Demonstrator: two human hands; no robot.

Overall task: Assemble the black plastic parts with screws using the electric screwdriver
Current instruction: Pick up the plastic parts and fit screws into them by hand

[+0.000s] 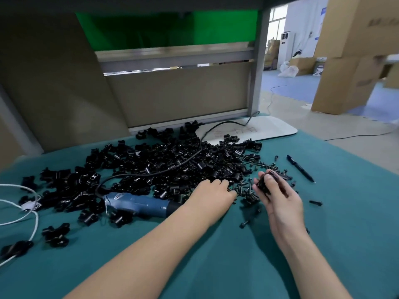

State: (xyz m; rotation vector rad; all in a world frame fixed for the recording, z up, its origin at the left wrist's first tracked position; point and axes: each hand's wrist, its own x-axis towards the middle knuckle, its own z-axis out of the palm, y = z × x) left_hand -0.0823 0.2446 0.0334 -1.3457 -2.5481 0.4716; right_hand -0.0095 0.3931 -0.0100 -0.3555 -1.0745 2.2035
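Note:
A big heap of black plastic parts (164, 165) covers the middle of the green mat. Loose black screws (248, 189) lie scattered at its right edge. The blue electric screwdriver (140, 205) lies on its side in front of the heap, its black cord running back over the parts. My left hand (212, 192) reaches over the screwdriver's tip, fingers curled down among the screws; whether it pinches one is hidden. My right hand (278, 197) grips a black plastic part (264, 183) just right of the screws.
A black pen (300, 168) lies at the right on the green mat (216, 255). A white board (259, 129) sits behind the heap. White cord (28, 214) loops at the left edge. Cardboard boxes (349, 61) stand on the floor at the right.

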